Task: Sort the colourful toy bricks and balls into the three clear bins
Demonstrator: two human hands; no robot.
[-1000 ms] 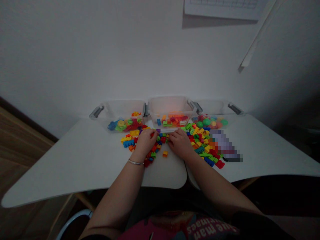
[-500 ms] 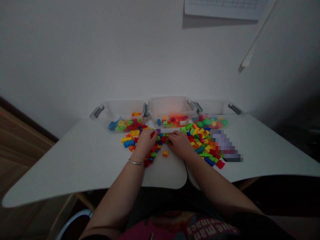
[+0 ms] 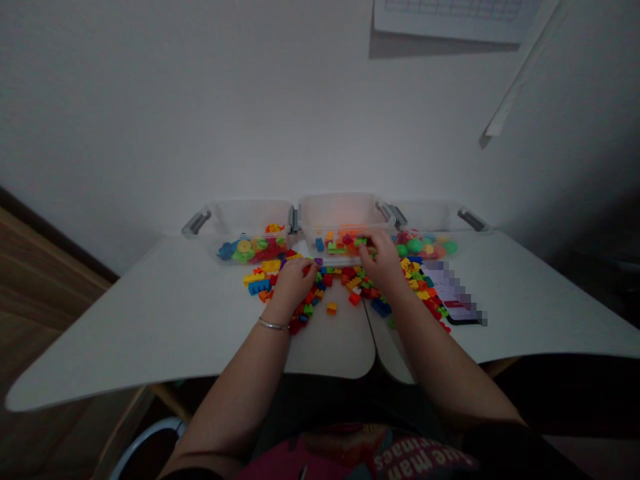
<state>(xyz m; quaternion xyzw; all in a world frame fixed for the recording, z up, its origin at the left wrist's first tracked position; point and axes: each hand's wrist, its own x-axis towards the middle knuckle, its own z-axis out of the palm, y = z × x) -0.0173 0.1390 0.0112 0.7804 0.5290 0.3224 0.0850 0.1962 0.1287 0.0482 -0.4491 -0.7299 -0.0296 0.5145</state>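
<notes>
My right hand is raised at the front of the middle clear plastic box, its fingers pinching a green toy brick. Inside that box lie orange, red, blue and green bricks, seen through its wall. My left hand rests on the left part of a loose heap of bricks, with its fingers curled together. Something small and reddish shows at those fingertips, too dim to name. A lone orange brick lies between my forearms. Blue bricks and a yellow brick are left of my left hand.
A clear box with colourful toy pieces stands at left, and another with green and orange balls at right. A partly blurred phone lies beside the right bricks. The white table meets the wall behind the boxes.
My right hand has moved up and right from the bricks on the table to the middle box, with a green brick at its fingertips. My left hand has stayed in place.
</notes>
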